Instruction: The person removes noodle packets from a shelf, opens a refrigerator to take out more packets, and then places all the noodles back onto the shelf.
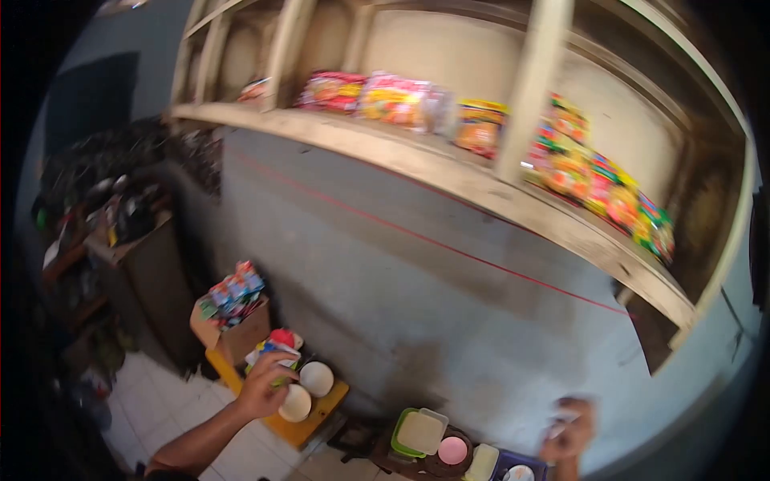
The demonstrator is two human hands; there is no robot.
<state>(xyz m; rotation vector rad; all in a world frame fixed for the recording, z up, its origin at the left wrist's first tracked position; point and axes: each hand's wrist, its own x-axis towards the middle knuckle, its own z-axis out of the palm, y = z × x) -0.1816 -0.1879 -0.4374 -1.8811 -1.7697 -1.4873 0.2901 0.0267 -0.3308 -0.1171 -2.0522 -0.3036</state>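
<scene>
At the lower left, my left hand (266, 386) is raised with its fingers curved and thumb apart, in front of two white bowls (317, 379) on a yellow bench (325, 417). Nothing shows between its fingers. My right hand (571, 429) is at the lower right before the blue wall, blurred by motion, with its fingers bent; whether it holds anything cannot be made out. Below and left of it are a green-edged container with a pale lid (421, 433) and a pink round item (452, 450).
A wooden shelf (385, 151) with colourful packets (401, 102) spans the top. A red string (425, 232) crosses the wall. On the bench's far end, a cardboard box (245, 330) holds sachets. A dark cabinet (148, 289) stands left, beside white floor tiles (156, 401).
</scene>
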